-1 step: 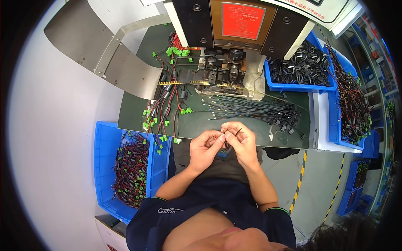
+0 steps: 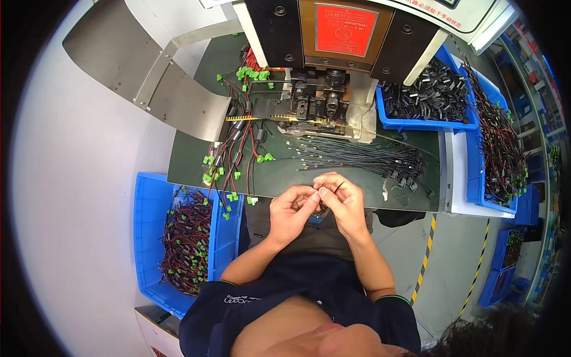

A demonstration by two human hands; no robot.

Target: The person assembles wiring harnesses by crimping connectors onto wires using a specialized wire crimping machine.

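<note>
My left hand (image 2: 292,213) and my right hand (image 2: 344,205) meet at the front edge of the bench, fingertips pinched together. Between them is a thin dark wire (image 2: 339,186), and a short piece of it sticks out past my right fingers. Most of the wire is hidden by the fingers. Just beyond my hands lies a spread bundle of black wires (image 2: 351,156), with bare ends to the left and black connectors to the right. Behind the bundle stands a crimping press (image 2: 321,98), a yellowish terminal strip (image 2: 244,118) running into it.
Red-and-black cable harnesses (image 2: 238,143) with green connectors hang over the bench's left side. Beside it, a blue bin (image 2: 223,247) contains more harnesses. On the right are a blue bin (image 2: 428,125) of black connectors and another long blue bin (image 2: 474,172). A curved metal chute (image 2: 190,101) juts in from upper left.
</note>
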